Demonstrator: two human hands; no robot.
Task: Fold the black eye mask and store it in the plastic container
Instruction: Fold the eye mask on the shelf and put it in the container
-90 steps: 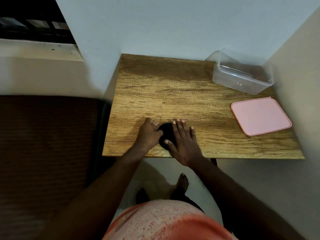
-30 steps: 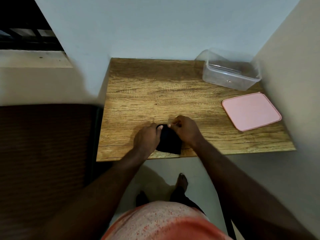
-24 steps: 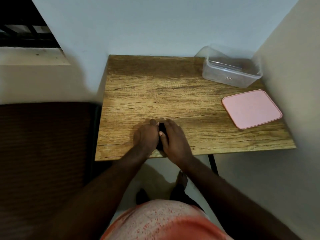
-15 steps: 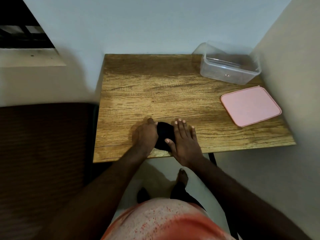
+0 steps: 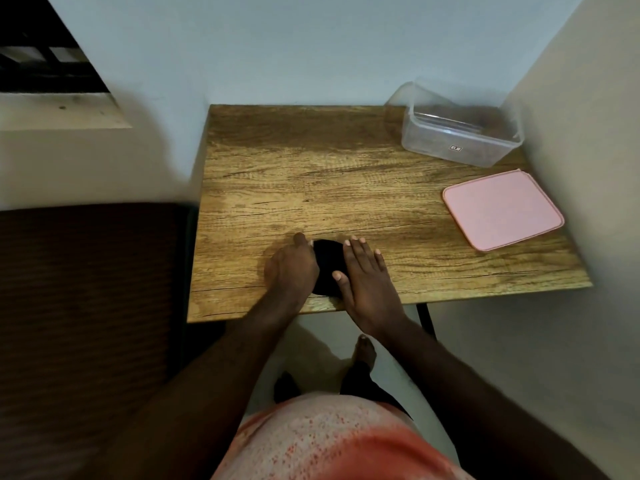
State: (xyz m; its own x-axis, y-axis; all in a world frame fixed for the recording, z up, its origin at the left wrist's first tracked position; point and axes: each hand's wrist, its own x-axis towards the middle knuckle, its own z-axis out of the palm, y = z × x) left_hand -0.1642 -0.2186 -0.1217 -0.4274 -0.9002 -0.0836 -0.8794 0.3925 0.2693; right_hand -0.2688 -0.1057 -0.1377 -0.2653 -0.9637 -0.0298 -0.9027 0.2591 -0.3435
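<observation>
The black eye mask (image 5: 327, 265) lies folded into a small dark bundle near the front edge of the wooden table (image 5: 346, 188). My left hand (image 5: 291, 268) rests against its left side, fingers curled down over the edge of the cloth. My right hand (image 5: 363, 275) lies flat on its right half, fingers spread, thumb pressing on the cloth. Most of the mask is hidden under both hands. The clear plastic container (image 5: 460, 133) stands open at the table's far right corner, an arm's length from both hands.
A pink lid (image 5: 502, 209) lies flat on the table's right side, in front of the container. Walls close in behind the table and along its right edge. A dark brown surface (image 5: 86, 306) lies to the left of the table.
A second ago both hands pinched the mask's top edge and brought it over. Since then my right hand has flattened out on the cloth and my left hand settled beside it.
</observation>
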